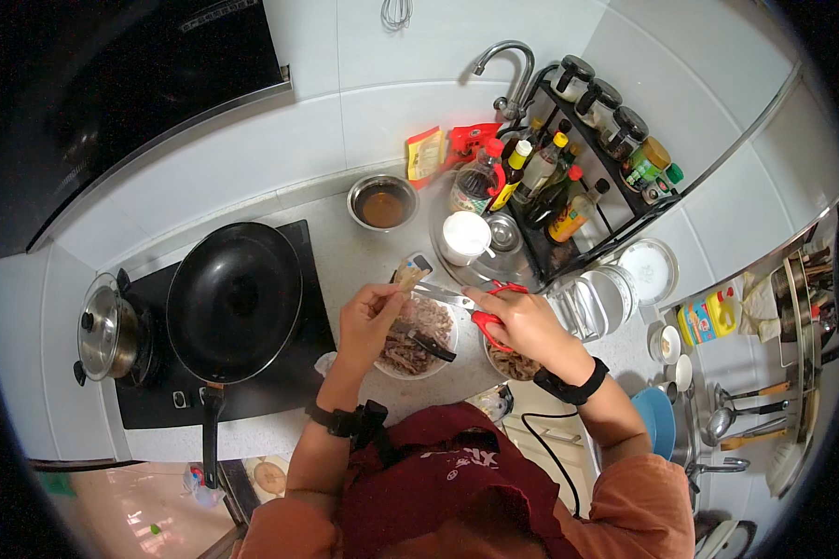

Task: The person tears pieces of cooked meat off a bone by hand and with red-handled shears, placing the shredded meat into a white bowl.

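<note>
My left hand (372,318) pinches a pale brown piece of food (410,274), perhaps meat, above a white bowl. In my right hand (528,321) are red-handled scissors (486,320), their blades apart and pointing left at the piece. Pinkish-brown shredded meat (430,318) fills the white bowl (453,335) below, and a black-handled tool (431,345) lies across it; its far end is hidden. A second bowl of brown meat pieces (512,363) stands partly under my right hand. Just behind my left fingertips lies a small white and black object (417,263).
Left is a black frying pan (234,300) on the hob (314,279), beside a lidded steel pot (108,328). Behind stand a steel bowl of brown liquid (383,202), a white tub (465,237), sauce bottles (509,175) and a black rack (601,175). Dishes (647,271) stand right.
</note>
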{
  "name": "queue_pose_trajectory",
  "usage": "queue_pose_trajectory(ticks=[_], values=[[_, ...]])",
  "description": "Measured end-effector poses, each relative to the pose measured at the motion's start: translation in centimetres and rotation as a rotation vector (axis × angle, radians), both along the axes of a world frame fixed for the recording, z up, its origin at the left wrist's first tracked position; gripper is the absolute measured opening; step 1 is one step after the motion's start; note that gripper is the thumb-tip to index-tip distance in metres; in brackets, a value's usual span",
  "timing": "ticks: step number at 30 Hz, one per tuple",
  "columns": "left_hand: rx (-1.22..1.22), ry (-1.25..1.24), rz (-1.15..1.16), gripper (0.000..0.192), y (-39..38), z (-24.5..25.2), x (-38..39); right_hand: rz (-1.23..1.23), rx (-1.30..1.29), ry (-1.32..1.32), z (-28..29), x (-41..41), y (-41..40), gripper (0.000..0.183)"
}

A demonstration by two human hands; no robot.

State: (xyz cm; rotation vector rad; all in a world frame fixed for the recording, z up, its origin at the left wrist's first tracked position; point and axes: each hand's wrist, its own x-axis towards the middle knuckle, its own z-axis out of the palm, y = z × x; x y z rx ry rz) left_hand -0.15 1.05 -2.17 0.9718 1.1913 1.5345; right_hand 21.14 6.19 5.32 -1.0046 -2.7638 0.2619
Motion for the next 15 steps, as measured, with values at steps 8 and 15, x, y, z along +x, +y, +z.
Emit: queue_pose_trajectory(ticks=[8, 15], values=[[-0.017, -0.100, -0.002, 0.009, 0.0, -0.6, -0.1, 0.112, 0.150, -0.034, 1.3, 0.2, 0.4, 0.046], [-0.011, -0.128, -0.078, 0.007, 0.1, -0.1, -1.0, 0.132, 0.080, 0.150, 1.2, 0.3, 2.2, 0.040]])
